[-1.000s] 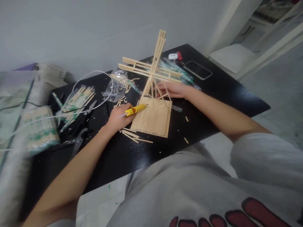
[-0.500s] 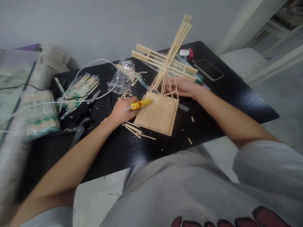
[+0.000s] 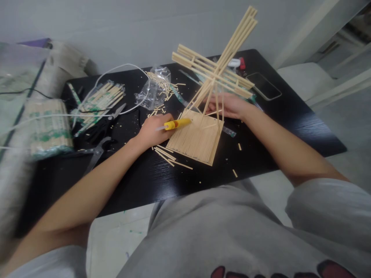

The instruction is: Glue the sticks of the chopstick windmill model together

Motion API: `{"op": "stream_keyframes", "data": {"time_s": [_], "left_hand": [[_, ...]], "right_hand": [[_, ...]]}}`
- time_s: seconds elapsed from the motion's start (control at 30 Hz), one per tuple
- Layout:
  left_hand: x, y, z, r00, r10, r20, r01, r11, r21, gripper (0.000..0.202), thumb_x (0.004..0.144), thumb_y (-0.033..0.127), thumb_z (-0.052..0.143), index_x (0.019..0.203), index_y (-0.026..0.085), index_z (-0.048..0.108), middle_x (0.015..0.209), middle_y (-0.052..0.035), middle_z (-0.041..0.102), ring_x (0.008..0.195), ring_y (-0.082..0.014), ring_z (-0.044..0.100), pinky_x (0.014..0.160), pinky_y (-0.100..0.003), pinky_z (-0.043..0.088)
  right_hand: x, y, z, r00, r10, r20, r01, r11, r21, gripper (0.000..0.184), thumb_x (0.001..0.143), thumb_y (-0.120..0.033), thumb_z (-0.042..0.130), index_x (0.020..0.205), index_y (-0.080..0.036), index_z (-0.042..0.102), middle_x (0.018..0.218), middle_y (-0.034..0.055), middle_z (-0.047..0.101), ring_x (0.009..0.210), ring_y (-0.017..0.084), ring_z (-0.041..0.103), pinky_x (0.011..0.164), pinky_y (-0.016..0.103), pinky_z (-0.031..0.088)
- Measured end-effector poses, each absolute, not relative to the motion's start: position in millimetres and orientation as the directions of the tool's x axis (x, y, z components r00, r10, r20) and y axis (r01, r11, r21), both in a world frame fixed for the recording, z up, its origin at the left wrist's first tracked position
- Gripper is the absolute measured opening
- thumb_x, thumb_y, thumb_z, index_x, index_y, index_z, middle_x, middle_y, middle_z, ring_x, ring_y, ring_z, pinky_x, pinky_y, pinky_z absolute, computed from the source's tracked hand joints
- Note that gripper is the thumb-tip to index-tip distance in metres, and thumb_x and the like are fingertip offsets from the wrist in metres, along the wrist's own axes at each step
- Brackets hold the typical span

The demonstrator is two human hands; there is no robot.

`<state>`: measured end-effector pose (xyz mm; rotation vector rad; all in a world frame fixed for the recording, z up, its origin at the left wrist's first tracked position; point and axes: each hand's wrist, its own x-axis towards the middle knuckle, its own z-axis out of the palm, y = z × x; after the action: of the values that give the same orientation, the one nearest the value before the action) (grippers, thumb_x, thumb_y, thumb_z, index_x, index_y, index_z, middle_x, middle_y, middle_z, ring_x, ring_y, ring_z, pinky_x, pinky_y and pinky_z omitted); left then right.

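Observation:
My left hand (image 3: 153,130) is closed around a yellow glue gun (image 3: 177,123), whose translucent glue stick pokes out at the back. Its nozzle points right, over the flat base (image 3: 194,143) of a model made of thin wooden sticks. Slanting stick legs rise from the far part of this base to a windmill-like cross of stick blades (image 3: 216,73). Behind the legs, my right hand (image 3: 228,105) has its fingers curled in among the sticks. Those fingers are partly hidden, and I cannot make out what they grip.
Pliers (image 3: 98,152), scissors (image 3: 117,112), wrapped chopsticks (image 3: 104,98) and a large chopstick bundle (image 3: 49,127) lie left. Cut stick pieces and a plastic bag (image 3: 153,90) are behind. A phone (image 3: 263,85) lies far right. A white cable (image 3: 116,66) loops over the table (image 3: 139,189).
The view has shifted slightly, so the table things appear a little further right. The blades' top appears higher and further right. Both hands keep nearly the same places at the model.

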<state>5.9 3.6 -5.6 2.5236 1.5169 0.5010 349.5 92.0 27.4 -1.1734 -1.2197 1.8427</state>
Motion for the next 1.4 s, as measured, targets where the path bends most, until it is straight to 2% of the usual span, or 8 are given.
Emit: {"op": "stream_keyframes", "data": {"time_s": [0.17, 0.3, 0.43, 0.6, 0.83, 1.03, 1.23, 1.4], "left_hand": [[7.1, 3.9, -5.7, 0.447, 0.87, 0.209, 0.822, -0.492, 0.288, 0.023, 0.103, 0.046, 0.071, 0.104, 0.024, 0.077, 0.093, -0.0056, 0.081, 0.087, -0.0244, 0.075, 0.079, -0.037, 0.051], [11.1, 1.4, -2.0, 0.421, 0.886, 0.193, 0.837, -0.461, 0.293, 0.023, 0.102, 0.046, 0.068, 0.103, 0.025, 0.076, 0.094, -0.0068, 0.083, 0.086, -0.0259, 0.075, 0.078, -0.038, 0.051], [15.2, -0.9, 4.6, 0.399, 0.906, 0.143, 0.857, -0.424, 0.294, 0.024, 0.101, 0.046, 0.066, 0.104, 0.026, 0.078, 0.095, -0.0078, 0.082, 0.087, -0.0288, 0.076, 0.08, -0.04, 0.052], [17.5, -1.9, 8.3, 0.391, 0.913, 0.119, 0.862, -0.408, 0.3, 0.023, 0.1, 0.044, 0.069, 0.112, 0.027, 0.08, 0.096, -0.0069, 0.081, 0.092, -0.0298, 0.077, 0.083, -0.04, 0.052], [21.0, -3.3, 6.3, 0.391, 0.913, 0.113, 0.86, -0.407, 0.308, 0.03, 0.101, 0.036, 0.067, 0.125, 0.028, 0.081, 0.101, -0.0081, 0.08, 0.101, -0.0321, 0.077, 0.09, -0.042, 0.051], [23.9, -5.6, 8.8, 0.402, 0.909, 0.113, 0.854, -0.417, 0.313, 0.032, 0.103, 0.038, 0.066, 0.127, 0.026, 0.082, 0.103, -0.0099, 0.081, 0.1, -0.0326, 0.077, 0.089, -0.043, 0.05], [24.3, -6.8, 10.4, 0.425, 0.892, 0.156, 0.828, -0.452, 0.332, 0.031, 0.103, 0.039, 0.067, 0.125, 0.025, 0.083, 0.099, -0.0095, 0.083, 0.095, -0.0313, 0.077, 0.084, -0.042, 0.049], [24.4, -7.6, 12.6, 0.414, 0.899, 0.141, 0.844, -0.437, 0.31, 0.03, 0.102, 0.038, 0.068, 0.122, 0.024, 0.084, 0.098, -0.0098, 0.083, 0.091, -0.0305, 0.077, 0.08, -0.041, 0.048]], "right_hand": [[351.2, 92.7, 25.6, -0.409, 0.853, -0.323, -0.005, -0.356, -0.934, 0.025, 0.126, -0.01, 0.066, 0.107, -0.021, 0.077, 0.072, -0.0022, 0.065, 0.077, 0.016, 0.079, 0.098, 0.036, 0.076], [351.9, 95.8, 19.4, -0.393, 0.867, -0.307, -0.024, -0.343, -0.939, 0.013, 0.118, -0.018, 0.086, 0.109, -0.023, 0.078, 0.07, -0.0027, 0.065, 0.078, 0.02, 0.082, 0.097, 0.039, 0.079], [353.1, 98.7, 13.4, -0.366, 0.886, -0.286, -0.052, -0.326, -0.944, 0.022, 0.11, -0.025, 0.099, 0.109, -0.024, 0.077, 0.072, -0.0028, 0.067, 0.076, 0.021, 0.082, 0.093, 0.041, 0.08], [353.3, 96.3, 13.7, -0.353, 0.89, -0.288, -0.073, -0.333, -0.94, 0.024, 0.11, -0.022, 0.098, 0.103, -0.024, 0.075, 0.072, -0.0022, 0.068, 0.072, 0.019, 0.079, 0.086, 0.035, 0.079], [354.0, 91.8, 18.3, -0.302, 0.9, -0.313, -0.03, -0.338, -0.941, 0.025, 0.123, -0.008, 0.073, 0.101, -0.021, 0.072, 0.075, -0.0005, 0.07, 0.071, 0.015, 0.075, 0.085, 0.028, 0.074], [360.4, 100.1, 13.7, -0.291, 0.909, -0.298, 0.046, -0.297, -0.954, 0.026, 0.109, -0.016, 0.094, 0.095, -0.023, 0.074, 0.073, -0.0025, 0.068, 0.064, 0.014, 0.069, 0.077, 0.025, 0.073], [363.1, 103.1, 11.3, -0.293, 0.907, -0.302, 0.035, -0.306, -0.951, 0.025, 0.102, -0.012, 0.091, 0.086, -0.023, 0.074, 0.07, -0.0006, 0.065, 0.062, 0.014, 0.065, 0.072, 0.022, 0.071], [364.6, 104.2, 7.1, -0.316, 0.902, -0.295, 0.05, -0.294, -0.954, 0.032, 0.104, -0.021, 0.097, 0.086, -0.024, 0.071, 0.072, -0.0015, 0.066, 0.066, 0.016, 0.067, 0.085, 0.032, 0.076]]}}
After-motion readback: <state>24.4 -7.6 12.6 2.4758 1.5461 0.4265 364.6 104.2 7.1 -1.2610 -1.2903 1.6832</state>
